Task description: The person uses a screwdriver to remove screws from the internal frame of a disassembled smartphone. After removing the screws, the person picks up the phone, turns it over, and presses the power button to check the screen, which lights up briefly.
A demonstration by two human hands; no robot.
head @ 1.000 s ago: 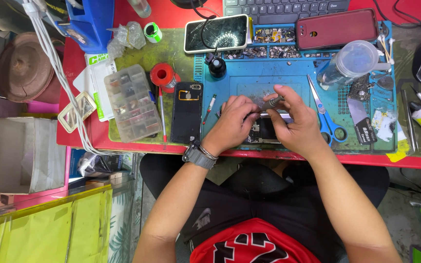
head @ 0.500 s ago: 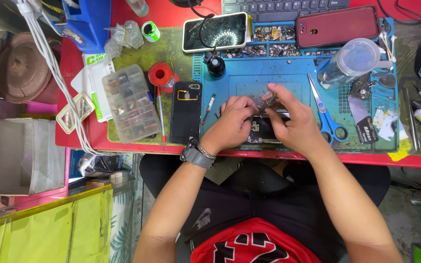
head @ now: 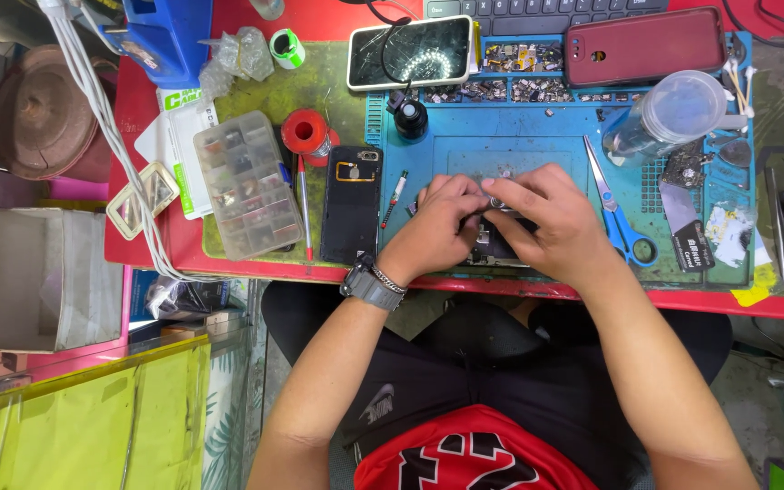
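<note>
Hands: your left hand point(head: 436, 227) and right hand point(head: 551, 222) meet over the near middle of the blue work mat point(head: 537, 145), fingers curled in narrow, pinching a small metal part point(head: 495, 201) between the fingertips of both.
Opened phone: one dark, opened phone point(head: 492, 245) lies flat on the mat under your hands, at the near edge of the red table point(head: 147, 245); only a strip shows between your palms, dark with bare inner parts, details too small to tell.
Phones counted: three more, namely a black back cover with camera cut-out point(head: 351, 204) just left of your left hand, a cracked-screen phone point(head: 410, 52) at the far side, and a dark red phone point(head: 644, 45) far right.
Scissors: one pair, blue-handled point(head: 617, 210), just right of your right hand.
Parts box: one clear, compartmented parts box point(head: 245, 186) to the left.
Solder spool: one red solder spool point(head: 305, 132) beside the box.
Jar: one clear plastic jar point(head: 669, 113) lying on its side, far right.
Watch: one wristwatch point(head: 369, 281) on your left wrist.
</note>
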